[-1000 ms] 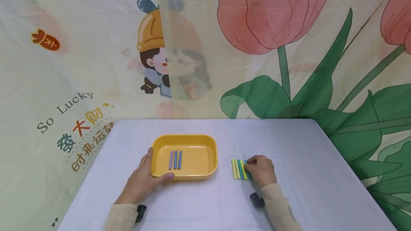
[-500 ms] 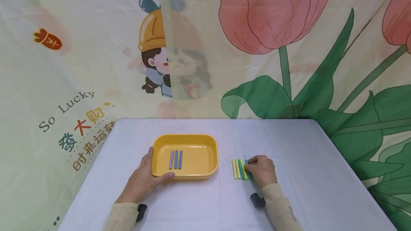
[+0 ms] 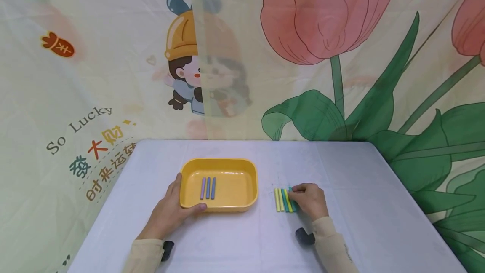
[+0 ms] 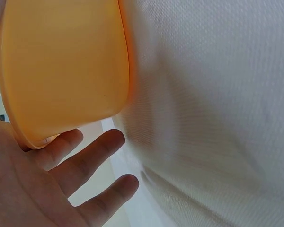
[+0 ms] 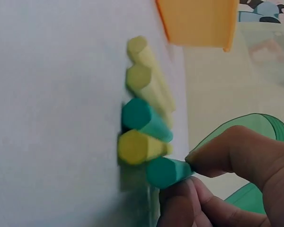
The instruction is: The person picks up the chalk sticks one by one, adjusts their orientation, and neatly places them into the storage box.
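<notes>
A yellow tray (image 3: 250, 180) stands on the white table and holds three blue-purple sticks (image 3: 208, 188) side by side. My left hand (image 3: 172, 210) rests against the tray's near-left corner, thumb along the front wall. In the left wrist view its fingers (image 4: 87, 158) lie straight beside the tray (image 4: 61, 71). Right of the tray lies a row of yellow and teal sticks (image 3: 281, 199). My right hand (image 3: 305, 198) pinches the teal stick (image 5: 166, 172) at the row's right end between thumb and fingers (image 5: 227, 153). That stick still lies beside the others.
The white tablecloth (image 3: 235, 239) ends at a far edge just behind the tray. A printed cloth backdrop (image 3: 322, 54) hangs close behind and at both sides. Black wrist mounts (image 3: 304, 236) sit near each sleeve.
</notes>
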A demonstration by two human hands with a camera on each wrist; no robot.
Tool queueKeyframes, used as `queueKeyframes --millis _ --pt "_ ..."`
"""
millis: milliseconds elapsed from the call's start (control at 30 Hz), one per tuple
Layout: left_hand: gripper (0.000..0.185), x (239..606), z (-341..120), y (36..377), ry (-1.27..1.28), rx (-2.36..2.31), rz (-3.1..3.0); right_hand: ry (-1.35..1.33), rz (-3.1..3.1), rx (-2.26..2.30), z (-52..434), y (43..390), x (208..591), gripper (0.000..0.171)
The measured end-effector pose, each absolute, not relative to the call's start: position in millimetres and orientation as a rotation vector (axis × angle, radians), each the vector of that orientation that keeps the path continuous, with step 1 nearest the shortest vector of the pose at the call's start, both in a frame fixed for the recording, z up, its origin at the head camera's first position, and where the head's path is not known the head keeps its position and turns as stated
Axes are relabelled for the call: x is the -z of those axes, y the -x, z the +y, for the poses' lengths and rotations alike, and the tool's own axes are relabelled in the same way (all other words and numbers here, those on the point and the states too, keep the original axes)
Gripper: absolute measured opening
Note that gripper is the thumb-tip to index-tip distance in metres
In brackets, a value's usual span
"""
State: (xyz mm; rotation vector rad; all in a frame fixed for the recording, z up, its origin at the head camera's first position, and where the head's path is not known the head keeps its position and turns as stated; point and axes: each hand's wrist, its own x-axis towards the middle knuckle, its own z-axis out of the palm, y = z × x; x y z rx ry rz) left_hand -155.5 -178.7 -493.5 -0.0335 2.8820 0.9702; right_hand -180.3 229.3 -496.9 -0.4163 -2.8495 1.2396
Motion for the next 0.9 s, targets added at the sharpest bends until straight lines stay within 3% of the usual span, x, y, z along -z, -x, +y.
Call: queueKeyframes --millis 900 --pt "0.141 493.9 -179.8 154.3 0.028 -1.011 2.874 0.456 -2.484 -1.979 190.3 185.3 478.9 0.036"
